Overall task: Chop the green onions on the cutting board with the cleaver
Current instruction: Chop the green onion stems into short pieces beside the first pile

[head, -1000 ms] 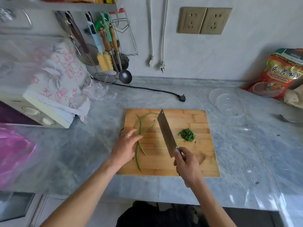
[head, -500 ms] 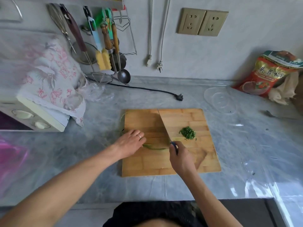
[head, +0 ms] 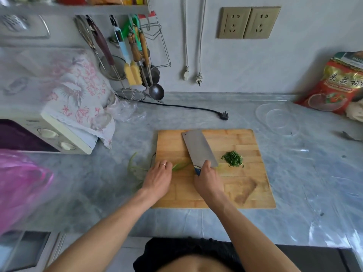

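Note:
A wooden cutting board (head: 231,185) lies on the grey marble counter. Long green onions (head: 181,165) lie crosswise over its left part, their ends trailing off the board's left edge onto the counter. My left hand (head: 158,176) presses down on them near the left edge, a ring on one finger. My right hand (head: 208,178) grips the handle of the cleaver (head: 199,149), whose broad blade tilts over the onions just right of my left fingers. A small heap of chopped green onion (head: 232,158) sits to the right of the blade.
A clear glass bowl (head: 279,119) stands right of the board's far corner, a red food bag (head: 334,85) behind it. A black plug and cord (head: 224,115) lie beyond the board. A toaster oven (head: 45,134) under flowered cloth stands left; utensils hang on the wall.
The onions went from lying lengthwise to crosswise under my left hand, with ends off the board's left edge. The cleaver's blade came down from upright to tilt over them.

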